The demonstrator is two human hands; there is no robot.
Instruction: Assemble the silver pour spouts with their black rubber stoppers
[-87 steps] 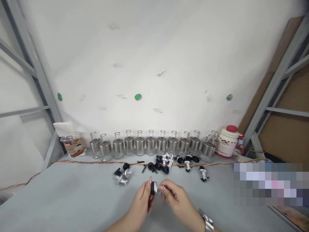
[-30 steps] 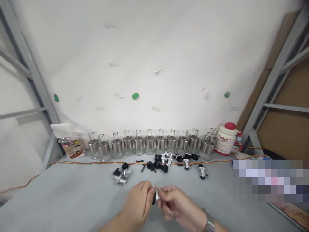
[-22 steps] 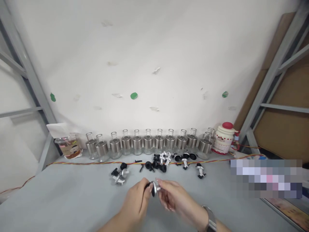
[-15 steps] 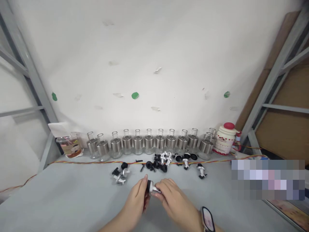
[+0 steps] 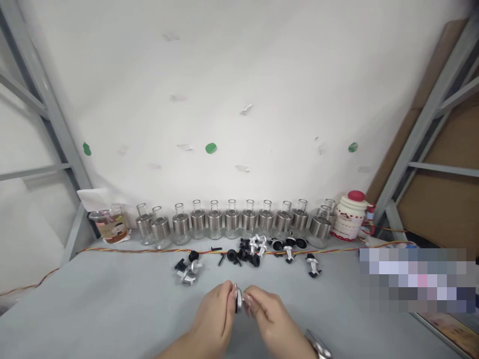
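Note:
Close to the front of the grey table, my left hand [image 5: 212, 313] is closed round the black end of a silver-and-black bottle pourer [image 5: 239, 300]. My right hand [image 5: 268, 315] pinches the pourer's other side with thumb and fingertips, which hide most of its spout. Beyond the left hand lie a few loose pourer parts [image 5: 184, 275], silver and black. A heap of similar silver spouts and black stoppers [image 5: 247, 255] sits farther back in the middle. One more pourer [image 5: 312, 265] lies by itself to the right.
Along the wall stands a row of glass bottles [image 5: 232, 219] with steel sleeves. A plastic cup [image 5: 110, 228] is at the left end, a red-lidded white jar [image 5: 350, 218] at the right. A thin cable [image 5: 149, 250] crosses the table. Metal posts [image 5: 415, 134] frame both sides.
The pourer has turned between my hands, so its silver rim now shows edge-on. My right hand has rotated, with its fingertips pinching and the watch turned sideways.

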